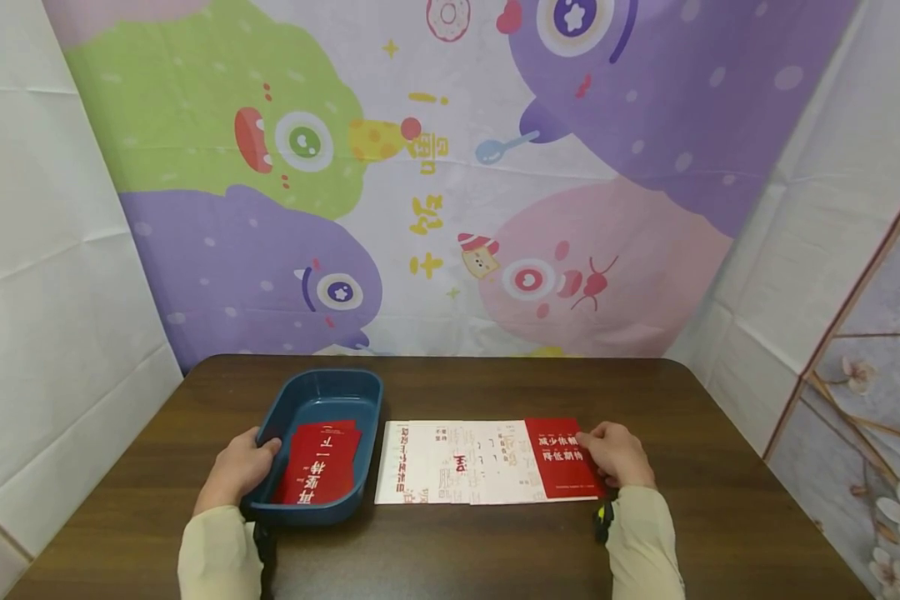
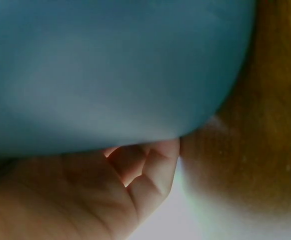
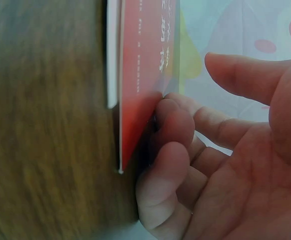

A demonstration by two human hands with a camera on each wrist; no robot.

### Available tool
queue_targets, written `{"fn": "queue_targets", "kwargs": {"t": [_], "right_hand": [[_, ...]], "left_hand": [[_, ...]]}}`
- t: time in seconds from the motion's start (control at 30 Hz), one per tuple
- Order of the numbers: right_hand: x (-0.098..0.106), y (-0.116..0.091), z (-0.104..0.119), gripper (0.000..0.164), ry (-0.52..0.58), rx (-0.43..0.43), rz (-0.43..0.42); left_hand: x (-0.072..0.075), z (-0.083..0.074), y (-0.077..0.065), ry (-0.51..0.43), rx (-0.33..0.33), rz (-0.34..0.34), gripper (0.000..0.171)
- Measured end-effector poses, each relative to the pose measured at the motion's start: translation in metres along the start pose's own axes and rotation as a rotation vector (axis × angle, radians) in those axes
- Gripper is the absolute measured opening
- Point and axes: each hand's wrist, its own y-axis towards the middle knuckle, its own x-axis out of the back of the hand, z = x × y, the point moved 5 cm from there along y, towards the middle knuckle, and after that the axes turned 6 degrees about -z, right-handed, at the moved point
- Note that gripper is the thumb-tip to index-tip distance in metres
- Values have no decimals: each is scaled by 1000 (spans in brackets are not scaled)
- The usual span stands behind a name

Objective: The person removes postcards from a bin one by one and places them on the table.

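Observation:
My left hand (image 1: 242, 468) grips the left rim of a blue plastic tray (image 1: 375, 400), with its fingers (image 2: 158, 167) against the outer wall in the left wrist view. Inside the tray lie overlapping red cards (image 1: 322, 458) with white writing. My right hand (image 1: 617, 454) is at the right edge of a red card (image 1: 562, 458). In the right wrist view its bent fingers (image 3: 168, 172) touch that edge, while the thumb (image 3: 240, 72) stands apart from the card. Left of the red card, white printed cards (image 1: 450, 462) overlap in a row.
Everything rests on a dark brown wooden table (image 1: 450, 550) with rounded far corners. Behind it hangs a cloth (image 1: 435, 325) printed with cartoon monsters. White cloth panels flank the table, and a flower-patterned panel (image 1: 870, 417) stands at the right.

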Motion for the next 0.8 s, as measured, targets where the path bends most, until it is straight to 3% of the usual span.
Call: {"fn": "queue_targets", "kwargs": {"t": [0.5, 0.67, 0.8], "right_hand": [[1, 1, 3, 42, -13, 2, -11], [5, -8, 30, 43, -31, 107, -55], [-1, -25, 72, 41, -50, 237, -87]], "left_hand": [[0, -1, -1, -9, 11, 8, 55], [0, -2, 0, 1, 3, 9, 53], [1, -2, 0, 12, -5, 11, 52]]}}
